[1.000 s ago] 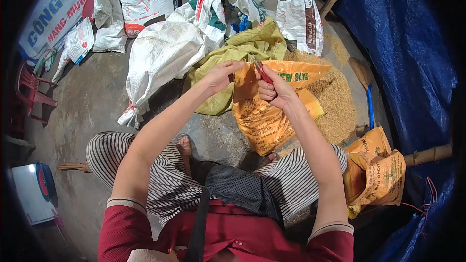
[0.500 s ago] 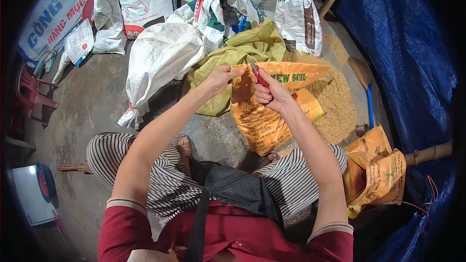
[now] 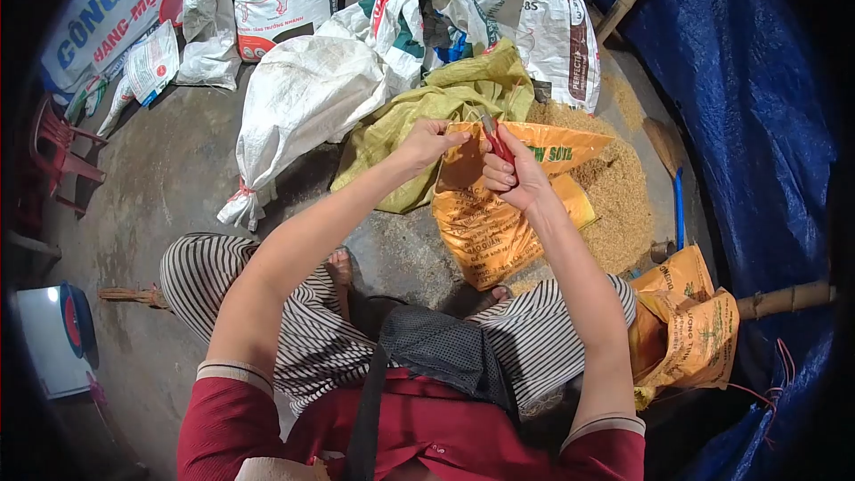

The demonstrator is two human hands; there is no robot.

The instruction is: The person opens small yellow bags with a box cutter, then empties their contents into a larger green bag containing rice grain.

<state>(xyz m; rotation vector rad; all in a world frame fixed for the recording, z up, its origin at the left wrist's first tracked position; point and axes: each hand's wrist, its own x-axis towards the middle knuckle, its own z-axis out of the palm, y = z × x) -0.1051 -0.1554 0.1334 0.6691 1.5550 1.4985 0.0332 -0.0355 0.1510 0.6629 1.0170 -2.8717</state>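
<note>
An orange printed sack (image 3: 481, 218) hangs upright in front of me, its lower end near my feet. My left hand (image 3: 427, 142) pinches its upper left corner between thumb and fingers. Wrapped in my right hand (image 3: 519, 171) are red-handled pruning shears (image 3: 500, 143), their short metal blades pointing up at the sack's top edge. The blades sit just right of my left fingertips. Behind the sack's left side lies a crumpled yellow-green woven sack (image 3: 401, 138).
Loose grain-like husks (image 3: 623, 196) cover the floor at right. Several white sacks (image 3: 298, 93) stand or lie ahead. A second orange bag (image 3: 704, 338) stands open by my right knee. A blue tarp (image 3: 757, 125) walls the right; a red chair (image 3: 62, 156) stands left.
The view has shifted slightly. My left hand still pinches the sack's corner, and my right hand holds the shears at its top edge, in nearly the same pose.
</note>
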